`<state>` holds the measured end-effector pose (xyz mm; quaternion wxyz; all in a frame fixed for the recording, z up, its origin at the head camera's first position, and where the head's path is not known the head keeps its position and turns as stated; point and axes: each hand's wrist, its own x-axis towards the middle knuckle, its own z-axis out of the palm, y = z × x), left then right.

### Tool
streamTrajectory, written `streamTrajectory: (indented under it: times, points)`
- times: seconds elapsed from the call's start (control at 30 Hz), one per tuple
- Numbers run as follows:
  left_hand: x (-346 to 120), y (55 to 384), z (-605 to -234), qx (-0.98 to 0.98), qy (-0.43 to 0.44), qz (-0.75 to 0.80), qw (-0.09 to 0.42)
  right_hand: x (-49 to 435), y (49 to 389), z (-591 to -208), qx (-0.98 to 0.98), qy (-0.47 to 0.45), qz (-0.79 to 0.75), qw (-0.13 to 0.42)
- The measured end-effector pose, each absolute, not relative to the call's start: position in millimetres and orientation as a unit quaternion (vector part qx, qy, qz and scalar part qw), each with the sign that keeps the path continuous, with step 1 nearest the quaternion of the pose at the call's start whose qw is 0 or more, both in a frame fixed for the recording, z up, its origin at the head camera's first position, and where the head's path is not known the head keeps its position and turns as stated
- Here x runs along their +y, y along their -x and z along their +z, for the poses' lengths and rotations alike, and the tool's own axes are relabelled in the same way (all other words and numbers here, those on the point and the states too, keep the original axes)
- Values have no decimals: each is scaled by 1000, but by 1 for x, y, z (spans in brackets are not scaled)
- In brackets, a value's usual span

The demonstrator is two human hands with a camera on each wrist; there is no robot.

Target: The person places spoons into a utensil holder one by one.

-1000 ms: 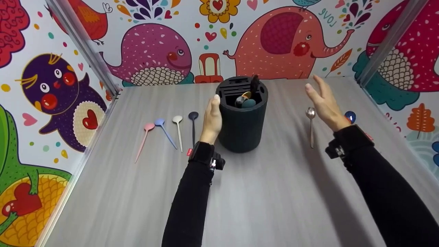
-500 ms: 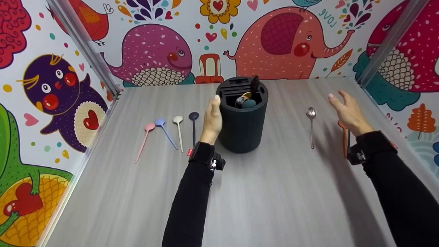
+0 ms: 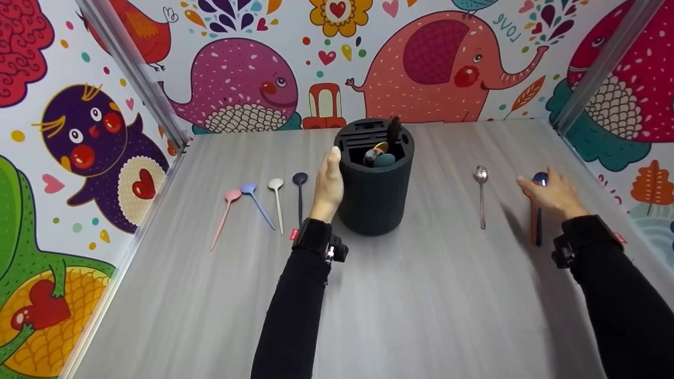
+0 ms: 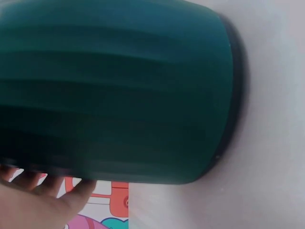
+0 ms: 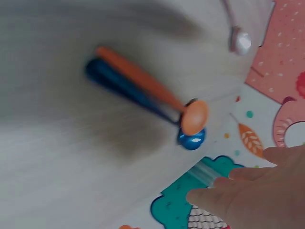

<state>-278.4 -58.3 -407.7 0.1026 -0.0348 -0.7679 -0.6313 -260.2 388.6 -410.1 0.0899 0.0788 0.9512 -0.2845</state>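
My left hand (image 3: pixel 327 187) rests flat against the left side of a dark green ribbed utensil holder (image 3: pixel 375 202), fingers mostly straight. The left wrist view shows the holder's wall (image 4: pixel 119 90) with fingers (image 4: pixel 78 193) along it. Several utensils stick up from its open compartment, among them a grey-blue round end (image 3: pixel 384 160). On the right, my right hand (image 3: pixel 557 193) hovers over an orange spoon (image 5: pixel 143 80) and a blue spoon (image 5: pixel 121 87) lying together, the orange bowl overlapping the blue one. Its fingers are extended, with nothing between them.
A silver spoon (image 3: pixel 481 197) lies between the holder and my right hand. To the left lie a pink (image 3: pixel 225 216), a light blue (image 3: pixel 258 205), a white (image 3: pixel 278 205) and a dark (image 3: pixel 300 195) spoon. Printed wall panels (image 3: pixel 337 68) border the table (image 3: pixel 410 310).
My right hand has moved right and down, from beyond the silver spoon to over the orange and blue spoons. The left hand stays at the holder.
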Motion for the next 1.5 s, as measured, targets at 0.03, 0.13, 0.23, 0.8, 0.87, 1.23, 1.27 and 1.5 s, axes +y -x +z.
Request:
streamTrajectory:
  times: [0.03, 0.13, 0.23, 0.8, 0.87, 1.23, 1.27, 1.5]
  points:
    - [-58, 278, -408, -768, 37, -630, 105, 391, 260, -413, 953, -80, -277, 95]
    - [-59, 278, -408, -770, 40, -627, 112, 396, 259, -420, 955, -81, -262, 114]
    - [-58, 278, -408, -769, 37, -628, 111, 400, 257, -426, 952, -85, -261, 137]
    - [-57, 278, -409, -770, 40, -627, 110, 402, 250, -447, 947, -110, -204, 223]
    - [-57, 278, -409, -773, 37, -624, 110, 401, 250, -448, 951, -114, -188, 220]
    - [-56, 279, -408, -769, 20, -632, 95, 397, 248, -452, 979, -127, -121, 109]
    - [-56, 279, -408, -767, 20, -634, 94, 397, 248, -453, 979, -127, -123, 97]
    - [-57, 279, -408, -765, 25, -637, 95, 388, 249, -455, 981, -123, -140, 57]
